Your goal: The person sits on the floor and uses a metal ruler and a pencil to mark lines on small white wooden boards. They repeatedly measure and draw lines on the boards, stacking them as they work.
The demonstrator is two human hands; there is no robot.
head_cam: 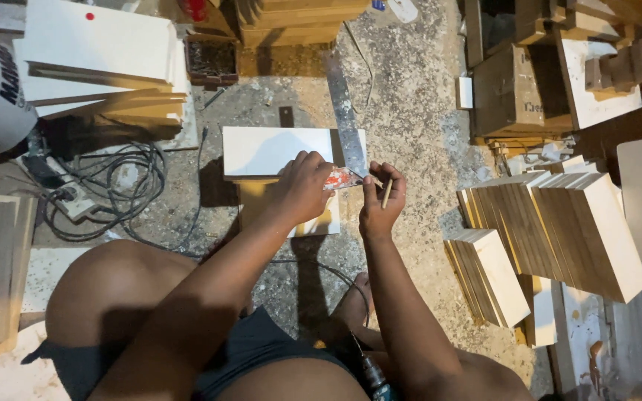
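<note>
1. The left hand presses down on a red-handled square, its grip closed over the handle where it lies on the white board.
2. The square's long metal blade runs up and away from the hands, across the right end of the white board and out over the gritty floor.
3. The right hand sits just beside the left, its grip closed on a pencil (thumb and fingers pinch it near the tip, which meets the board at the blade's edge).
4. The white board rests on a low wooden block on the floor, in front of the person's knees.
5. To the right, a row of thin wooden panels leans on edge, with a smaller stack nearer the person.
6. To the left, a tangle of black cable lies by a power strip, and stacked white boards sit beyond it.
7. A drill lies by the person's lap, at the bottom edge.
</note>
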